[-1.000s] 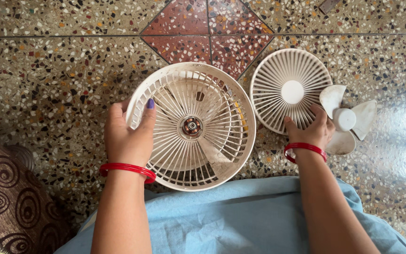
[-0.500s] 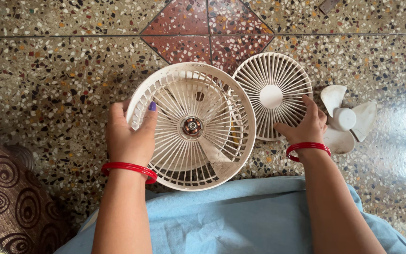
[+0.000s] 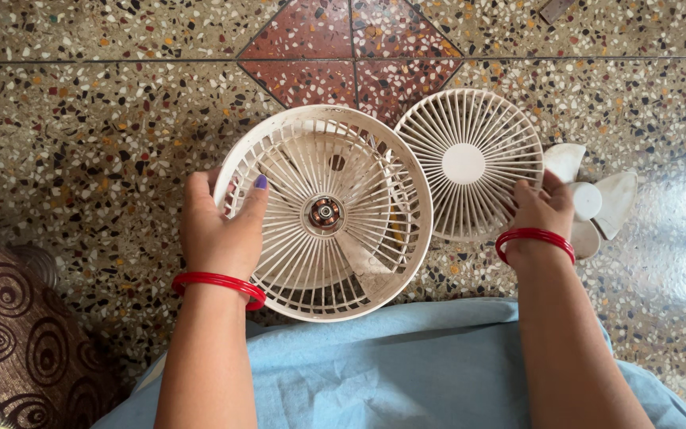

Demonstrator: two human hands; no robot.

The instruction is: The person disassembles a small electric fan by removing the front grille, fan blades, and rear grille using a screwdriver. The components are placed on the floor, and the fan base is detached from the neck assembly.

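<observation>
Left hand (image 3: pixel 217 230) gripping fan housing (image 3: pixel 325 213) (thumb inside), right hand (image 3: pixel 541 210) on grille (image 3: pixel 470 163)

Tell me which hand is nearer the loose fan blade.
Right. The right hand grips the flat grille right beside the fan blade; the left hand holds the fan housing, far across.

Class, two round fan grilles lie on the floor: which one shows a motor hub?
The larger, deeper grille under the left hand; the smaller grille has a plain white disc.
</observation>
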